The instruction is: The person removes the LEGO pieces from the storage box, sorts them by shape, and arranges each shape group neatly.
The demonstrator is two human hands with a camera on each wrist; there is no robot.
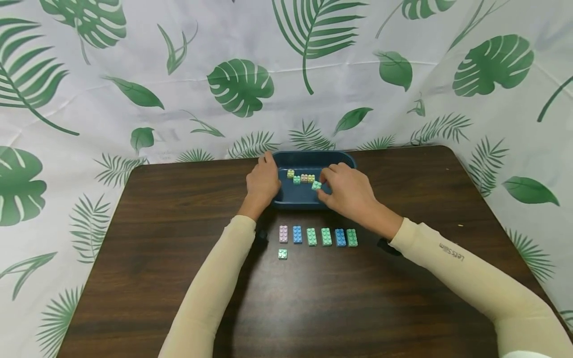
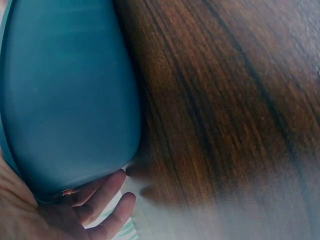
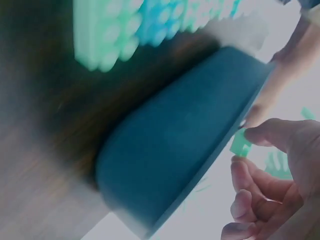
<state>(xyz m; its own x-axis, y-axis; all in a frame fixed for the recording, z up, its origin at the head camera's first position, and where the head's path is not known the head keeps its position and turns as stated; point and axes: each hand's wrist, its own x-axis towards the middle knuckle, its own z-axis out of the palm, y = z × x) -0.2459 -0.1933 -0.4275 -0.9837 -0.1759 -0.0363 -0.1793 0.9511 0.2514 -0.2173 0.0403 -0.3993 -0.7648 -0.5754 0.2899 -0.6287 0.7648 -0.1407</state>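
A dark blue plastic tray (image 1: 295, 205) stands near the table's far edge. My left hand (image 1: 263, 180) grips its left end, fingers along the outside wall in the left wrist view. My right hand (image 1: 351, 191) is over the tray's right side, pinching a small mint-green toy brick (image 1: 316, 185) between thumb and fingertips. In the right wrist view that green brick (image 3: 241, 143) shows just past the tray's rim. Inside the tray lie a yellow brick (image 1: 290, 173), a green brick (image 1: 297, 180), a pinkish brick (image 1: 304, 178) and another yellow brick (image 1: 311, 178).
In front of the tray, larger bricks form a row, from a pink brick (image 1: 283, 234) on the left to a green brick (image 1: 352, 237) on the right. Below the pink one lies a small green brick (image 1: 282, 254). A leaf-patterned cloth (image 1: 179, 114) hangs behind the wooden table (image 1: 179, 209).
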